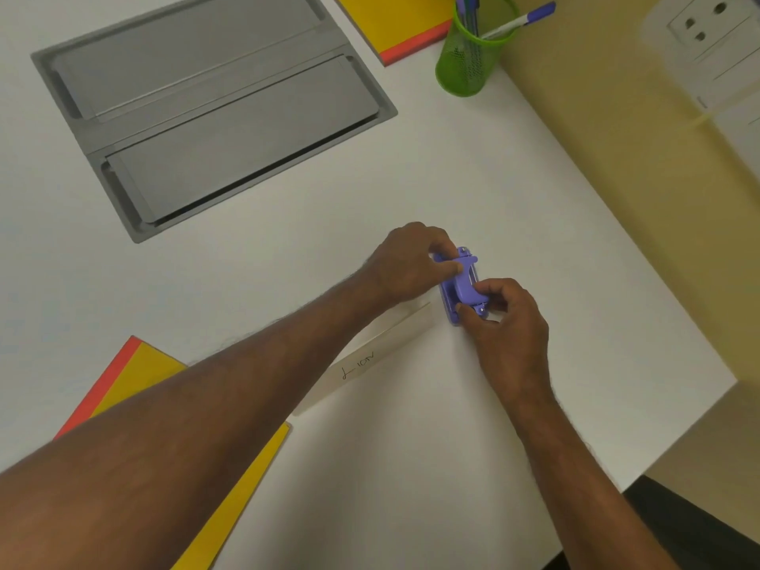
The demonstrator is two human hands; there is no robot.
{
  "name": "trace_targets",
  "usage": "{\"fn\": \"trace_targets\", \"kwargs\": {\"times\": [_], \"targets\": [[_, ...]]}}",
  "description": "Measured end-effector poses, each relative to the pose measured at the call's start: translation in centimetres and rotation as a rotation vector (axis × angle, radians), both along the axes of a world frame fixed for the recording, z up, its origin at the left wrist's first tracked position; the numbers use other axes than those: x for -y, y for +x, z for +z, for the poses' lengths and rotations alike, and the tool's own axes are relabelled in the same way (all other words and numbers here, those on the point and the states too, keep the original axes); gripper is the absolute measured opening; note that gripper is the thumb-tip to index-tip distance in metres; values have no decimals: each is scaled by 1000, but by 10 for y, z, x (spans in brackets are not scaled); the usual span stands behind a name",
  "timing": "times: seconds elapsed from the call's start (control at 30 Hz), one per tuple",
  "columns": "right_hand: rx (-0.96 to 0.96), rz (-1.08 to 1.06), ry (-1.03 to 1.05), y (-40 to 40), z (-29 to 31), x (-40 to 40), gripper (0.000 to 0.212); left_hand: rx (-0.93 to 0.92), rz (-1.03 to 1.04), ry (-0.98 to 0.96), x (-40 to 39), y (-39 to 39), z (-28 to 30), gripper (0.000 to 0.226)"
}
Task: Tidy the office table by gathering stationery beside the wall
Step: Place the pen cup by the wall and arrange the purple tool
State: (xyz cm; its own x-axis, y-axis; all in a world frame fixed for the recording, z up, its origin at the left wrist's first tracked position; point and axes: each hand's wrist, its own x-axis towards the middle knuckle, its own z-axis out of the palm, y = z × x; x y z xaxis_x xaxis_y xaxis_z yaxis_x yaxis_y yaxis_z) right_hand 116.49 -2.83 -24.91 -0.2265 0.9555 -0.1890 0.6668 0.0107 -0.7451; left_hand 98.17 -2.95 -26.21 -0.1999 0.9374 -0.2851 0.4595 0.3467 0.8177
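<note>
A small purple hole punch (462, 283) sits on the white table (411, 178), right of centre. My left hand (407, 267) grips its far end with curled fingers. My right hand (508, 322) pinches its near end. A green mesh pen holder (469, 55) with several pens stands by the yellow wall (617, 129) at the top. A yellow folder with a red edge (395, 22) lies next to the holder. A second yellow and red folder (144, 372) lies at the lower left, partly under my left forearm.
A grey metal cable hatch (214, 104) is set into the table at the upper left. A white strip with handwriting (370, 359) lies under my left arm. A white wall socket (707, 39) is at the top right. The table's edge runs along the wall on the right.
</note>
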Motion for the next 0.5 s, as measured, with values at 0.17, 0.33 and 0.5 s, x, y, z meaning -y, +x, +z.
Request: {"fn": "trace_targets", "kwargs": {"times": [0.17, 0.33, 0.5], "targets": [[-7, 19, 33, -12, 1, -17, 28, 63, 139, 48, -6, -5, -3, 12], [-25, 112, 87, -43, 9, -56, 25, 11, 211, 170, -18, -28, -1, 27], [4, 198, 145, -82, 11, -100, 25, -75, 232, 239, -40, -60, -1, 35]]}}
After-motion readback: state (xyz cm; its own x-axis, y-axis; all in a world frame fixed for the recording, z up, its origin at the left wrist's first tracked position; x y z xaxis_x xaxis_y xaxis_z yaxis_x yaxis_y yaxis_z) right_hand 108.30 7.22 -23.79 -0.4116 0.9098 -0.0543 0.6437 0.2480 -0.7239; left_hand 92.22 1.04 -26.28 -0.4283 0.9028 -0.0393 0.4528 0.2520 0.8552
